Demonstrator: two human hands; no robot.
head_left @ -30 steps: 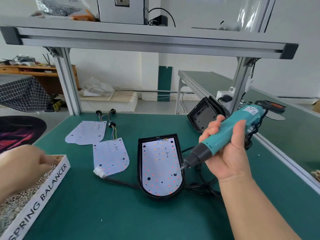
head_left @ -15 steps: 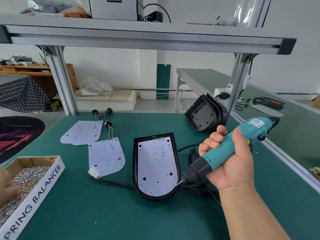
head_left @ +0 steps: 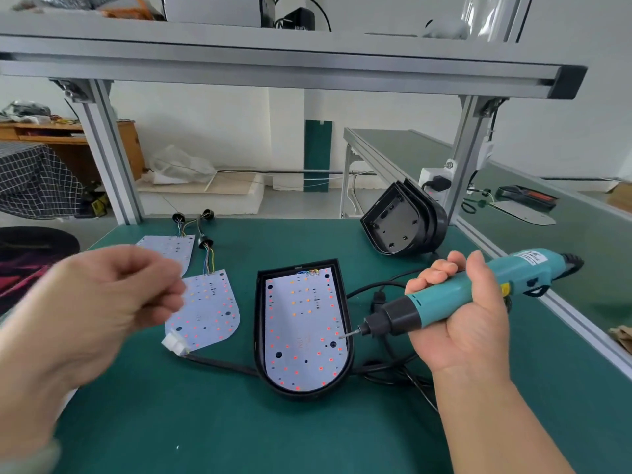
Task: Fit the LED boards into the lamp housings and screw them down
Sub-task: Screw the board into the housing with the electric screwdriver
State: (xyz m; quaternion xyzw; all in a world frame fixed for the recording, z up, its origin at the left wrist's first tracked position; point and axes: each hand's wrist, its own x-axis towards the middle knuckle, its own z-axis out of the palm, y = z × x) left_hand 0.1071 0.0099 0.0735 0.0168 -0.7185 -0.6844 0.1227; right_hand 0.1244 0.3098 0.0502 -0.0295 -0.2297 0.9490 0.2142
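Note:
A black lamp housing (head_left: 260, 336) lies in the middle of the green mat with a white LED board (head_left: 301, 340) seated inside it. My right hand (head_left: 472, 330) grips a teal electric screwdriver (head_left: 455, 295); its bit points at the board's right edge, just over the housing rim. My left hand (head_left: 102, 302) hovers blurred above the mat at the left. Its thumb and fingertips pinch together on something tiny that I take for a screw. A loose LED board (head_left: 208, 313) lies just left of the housing.
A second loose board (head_left: 171, 246) with wired plugs lies further back on the left. Empty black housings (head_left: 400, 227) lean stacked at the back right by the frame post. A black cable (head_left: 222, 362) with a white connector (head_left: 174, 343) runs under the housing. An aluminium rail edges the mat on the right.
My left hand has left the screw box at the far left and risen toward the middle, fingers pinched. The screwdriver bit stays by the board's right edge.

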